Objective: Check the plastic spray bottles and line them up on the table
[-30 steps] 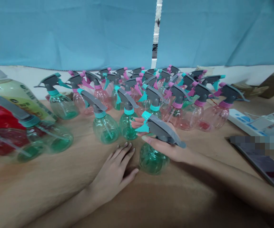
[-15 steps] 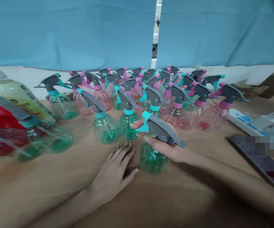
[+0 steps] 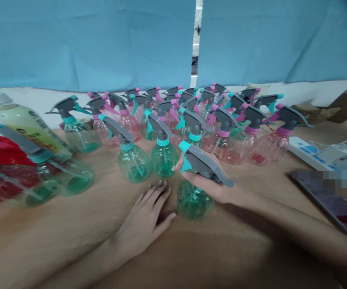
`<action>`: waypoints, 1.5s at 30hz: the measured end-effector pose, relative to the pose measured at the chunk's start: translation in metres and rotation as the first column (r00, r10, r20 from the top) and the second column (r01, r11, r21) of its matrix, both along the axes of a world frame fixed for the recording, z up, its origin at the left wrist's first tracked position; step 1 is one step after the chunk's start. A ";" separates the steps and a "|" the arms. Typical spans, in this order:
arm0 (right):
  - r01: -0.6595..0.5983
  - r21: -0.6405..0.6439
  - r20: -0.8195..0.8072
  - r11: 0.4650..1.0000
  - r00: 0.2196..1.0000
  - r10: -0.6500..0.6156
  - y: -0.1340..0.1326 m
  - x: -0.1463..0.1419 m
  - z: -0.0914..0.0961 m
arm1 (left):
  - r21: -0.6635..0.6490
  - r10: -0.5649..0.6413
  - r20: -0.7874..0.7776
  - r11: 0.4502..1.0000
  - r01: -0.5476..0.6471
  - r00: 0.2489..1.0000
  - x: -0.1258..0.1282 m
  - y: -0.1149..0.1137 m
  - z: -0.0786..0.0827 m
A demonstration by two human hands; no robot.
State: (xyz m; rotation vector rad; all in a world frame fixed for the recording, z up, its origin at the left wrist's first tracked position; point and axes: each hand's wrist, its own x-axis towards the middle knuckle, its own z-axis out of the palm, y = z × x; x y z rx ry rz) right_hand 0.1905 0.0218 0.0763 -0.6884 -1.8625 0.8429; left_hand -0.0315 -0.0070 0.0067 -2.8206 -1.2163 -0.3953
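A clear green spray bottle (image 3: 195, 202) stands upright on the wooden table, its grey head and turquoise nozzle pointing up and left. My right hand (image 3: 211, 185) is wrapped round the neck of this bottle, with fingers at the turquoise trigger. The neck itself is hidden by the hand. My left hand (image 3: 147, 214) lies flat on the table to the left of the bottle, fingers stretched out and holding nothing. Just beyond it stand two more green spray bottles, one (image 3: 135, 162) to the left and another (image 3: 164, 158) nearer the middle.
Several pink spray bottles (image 3: 259, 148) and green ones crowd the back of the table. At left lie a large labelled bottle (image 3: 35, 128), a red bag (image 3: 5, 148) and tilted green spray bottles (image 3: 78, 176). A power strip (image 3: 309, 152) and a phone (image 3: 327, 204) are at right.
My right hand's fingers have drawn in, and the turquoise trigger is pulled closer to the bottle's neck. The left hand has stayed in place.
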 end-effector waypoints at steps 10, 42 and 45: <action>0.003 0.007 -0.038 1.000 0.999 -0.003 0.000 -0.002 -0.002 | -0.029 0.013 -0.001 0.999 -0.013 1.000 0.000 0.000 0.004; -0.020 0.005 -0.148 1.000 0.989 0.021 0.003 -0.007 -0.011 | -0.084 0.078 0.112 0.994 -0.069 0.991 0.019 -0.021 -0.001; 0.031 -0.001 -0.135 1.000 0.990 -0.031 0.002 -0.010 -0.011 | -0.092 0.089 0.130 0.993 -0.077 0.988 0.022 -0.025 -0.001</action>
